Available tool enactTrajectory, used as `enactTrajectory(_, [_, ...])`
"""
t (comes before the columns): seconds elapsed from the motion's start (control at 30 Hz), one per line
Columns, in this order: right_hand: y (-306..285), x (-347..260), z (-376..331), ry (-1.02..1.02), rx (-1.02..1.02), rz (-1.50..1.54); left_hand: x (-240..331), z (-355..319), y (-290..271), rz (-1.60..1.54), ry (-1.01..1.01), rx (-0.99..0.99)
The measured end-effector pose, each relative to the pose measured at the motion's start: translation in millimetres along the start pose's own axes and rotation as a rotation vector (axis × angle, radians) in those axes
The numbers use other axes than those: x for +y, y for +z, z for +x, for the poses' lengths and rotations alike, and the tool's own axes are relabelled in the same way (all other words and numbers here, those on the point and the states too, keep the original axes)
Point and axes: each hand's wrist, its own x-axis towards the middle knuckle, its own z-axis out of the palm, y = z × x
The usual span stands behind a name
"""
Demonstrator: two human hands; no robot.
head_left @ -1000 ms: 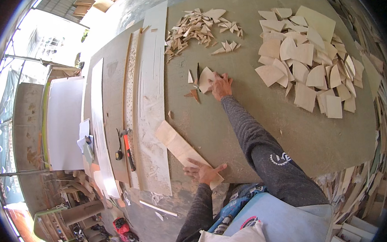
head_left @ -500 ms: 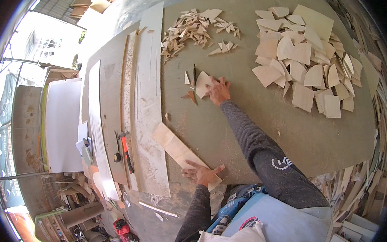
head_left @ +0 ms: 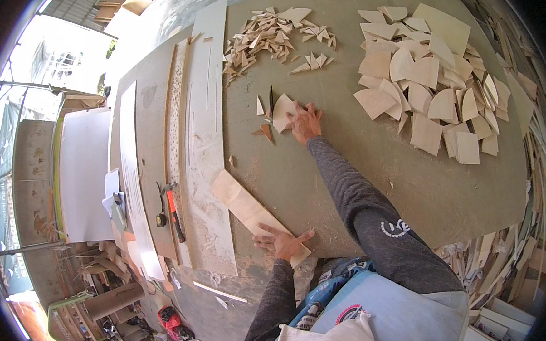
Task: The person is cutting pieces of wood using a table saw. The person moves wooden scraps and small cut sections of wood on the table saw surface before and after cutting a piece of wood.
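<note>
My left hand (head_left: 282,241) lies with fingers spread across the near end of a pale rectangular wooden board (head_left: 247,204), which sits slanted at the table's front edge. Farther out, my right hand (head_left: 306,122) has its bent fingers on the right side of a small fan-shaped plywood piece (head_left: 282,112); its fingertips partly cover that side. Just left of this piece lie a dark, slim pen-like stick (head_left: 272,98), a narrow white wedge (head_left: 259,105) and a brown pointed offcut (head_left: 264,131).
A large heap of curved plywood pieces (head_left: 426,70) covers the table's right side. Small pointed offcuts (head_left: 265,43) are piled at the far middle. Long white panels (head_left: 210,137) run along the left, near a red-handled hammer (head_left: 175,214) and a tape measure (head_left: 161,220). Scrap strips stand beyond the right edge.
The whole view has shifted slightly. Both hands keep nearly the same places on the board and the fan-shaped piece.
</note>
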Motion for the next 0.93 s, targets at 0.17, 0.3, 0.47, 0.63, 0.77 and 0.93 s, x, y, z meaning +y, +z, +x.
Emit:
enactTrajectory(0.17, [14,8,10,0.068,0.029,0.009,-2,3,2,-0.023,0.033,0.006])
enactTrajectory(0.3, [7,-5,2,0.065,0.02,0.024,-7,3,2,-0.057,0.019,-0.015])
enactTrajectory(0.47, [3,-1,3,0.063,0.037,0.023,0,-2,-2,-0.073,0.036,-0.024])
enactTrajectory(0.63, [3,7,-3,-0.034,-0.023,0.009,3,-5,-6,-0.023,0.014,-0.014])
enactTrajectory(0.77, [3,9,-5,-0.065,-0.008,-0.027,5,-6,-6,-0.008,0.013,0.0])
enactTrajectory(0.93, [0,6,-9,-0.054,-0.01,-0.041,4,-6,-5,0.017,-0.008,-0.006])
